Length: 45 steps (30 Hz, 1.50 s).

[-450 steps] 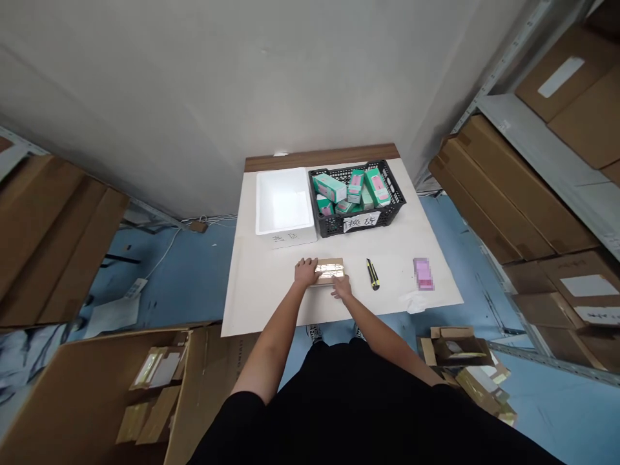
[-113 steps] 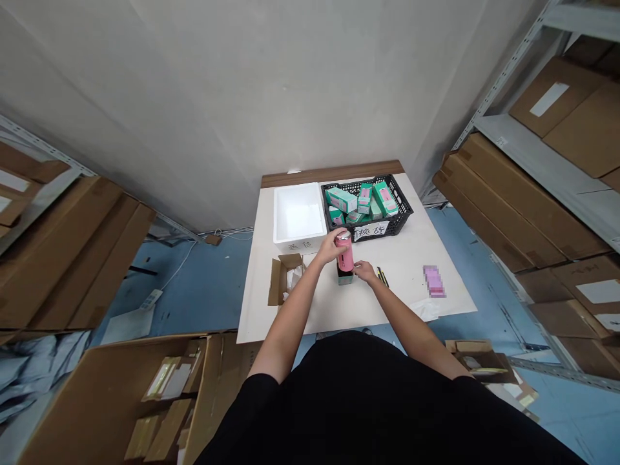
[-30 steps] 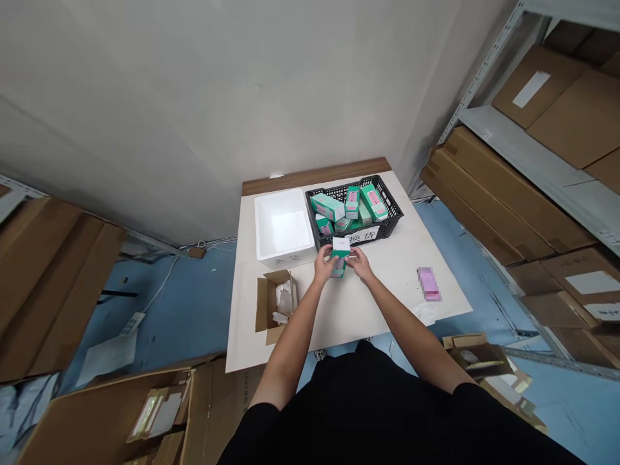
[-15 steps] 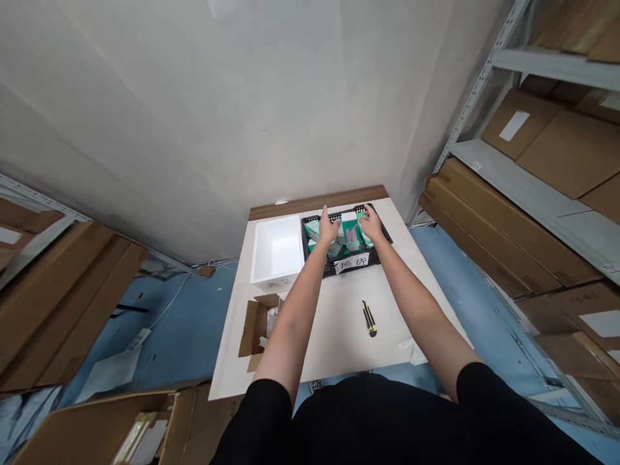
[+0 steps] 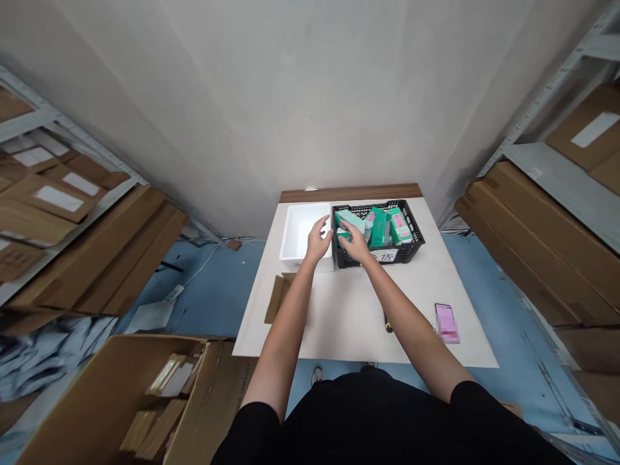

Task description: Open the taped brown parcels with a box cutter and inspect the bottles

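My left hand (image 5: 318,241) is over the right side of the white foam bin (image 5: 285,234), fingers apart and nothing in them. Over the left end of the black plastic crate (image 5: 414,248) is my right hand (image 5: 356,243), its fingers spread beside a pale green box (image 5: 351,219); whether they touch it I cannot tell. Several green and pink-white small boxes lie in the crate, among them a dark green box (image 5: 380,229) and a pink-white box (image 5: 400,226) at its right end. A label with handwritten characters (image 5: 386,256) is on the crate's front, partly hidden by my right arm.
An open small carton (image 5: 276,298) stands on the table (image 5: 349,323), half behind my left forearm. My right forearm mostly covers a utility knife (image 5: 388,324). A phone (image 5: 445,321) lies to the right. Boxed shelves flank the table; a large open carton (image 5: 109,387) is at lower left.
Both hands have moved left from the crate's middle and right: the left to the foam bin, the right to the crate's left end. The view has shifted, and the phone now shows.
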Available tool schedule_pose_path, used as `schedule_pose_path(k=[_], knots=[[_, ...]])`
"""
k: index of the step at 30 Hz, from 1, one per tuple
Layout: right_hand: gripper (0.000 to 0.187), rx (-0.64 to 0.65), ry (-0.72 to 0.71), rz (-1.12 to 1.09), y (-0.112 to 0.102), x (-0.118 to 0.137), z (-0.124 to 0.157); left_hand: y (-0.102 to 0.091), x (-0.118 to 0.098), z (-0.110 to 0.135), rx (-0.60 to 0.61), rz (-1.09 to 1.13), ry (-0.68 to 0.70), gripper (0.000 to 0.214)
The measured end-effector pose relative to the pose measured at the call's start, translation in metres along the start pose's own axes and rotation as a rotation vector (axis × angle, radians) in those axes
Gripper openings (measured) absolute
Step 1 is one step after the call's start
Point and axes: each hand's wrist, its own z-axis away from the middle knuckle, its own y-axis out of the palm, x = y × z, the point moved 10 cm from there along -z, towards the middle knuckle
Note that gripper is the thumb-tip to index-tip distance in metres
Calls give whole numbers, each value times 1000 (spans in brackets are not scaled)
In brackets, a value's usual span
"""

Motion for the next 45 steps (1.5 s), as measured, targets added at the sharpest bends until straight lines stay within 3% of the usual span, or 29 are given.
schedule_pose_path(k=[4, 7, 9, 12, 14, 16, 19, 21, 25, 29, 32, 36, 39, 42, 45], knots=[[57, 120, -2, -37, 98, 26, 25, -88, 45, 60, -75, -44, -95, 51], [52, 209, 41, -82, 177, 32, 57, -138, 95, 118, -16, -98, -193, 41], [47, 279, 82, -73, 228, 29, 88, -150, 132, 163, 142, -169, -270, 37], [42, 433, 151, 63, 287, 12, 147, -146, 180, 240, 490, -351, -339, 38], [45, 551, 229, 245, 307, -8, 191, -144, 205, 288, 641, -490, -344, 47], [55, 639, 329, 451, 310, -31, 234, -145, 224, 323, 670, -581, -353, 60], [65, 691, 431, 638, 302, -55, 283, -140, 241, 353, 633, -556, -375, 56], [56, 664, 449, 681, 295, -61, 301, -129, 244, 360, 616, -491, -381, 39], [30, 586, 479, 713, 282, -67, 313, -104, 238, 361, 590, -423, -391, 19], [26, 550, 461, 710, 261, -68, 320, -84, 220, 364, 537, -389, -357, 17], [24, 481, 425, 696, 231, -64, 325, -67, 201, 365, 508, -372, -302, 16], [21, 372, 405, 701, 172, -54, 333, -30, 161, 355, 509, -380, -198, 13], [20, 282, 376, 735, 113, -43, 338, 11, 119, 342, 541, -414, -130, 13], [19, 158, 377, 776, 40, -33, 349, 68, 70, 329, 602, -451, -50, 16], [19, 11, 447, 821, -42, -24, 375, 137, 12, 323, 664, -453, 55, 19]])
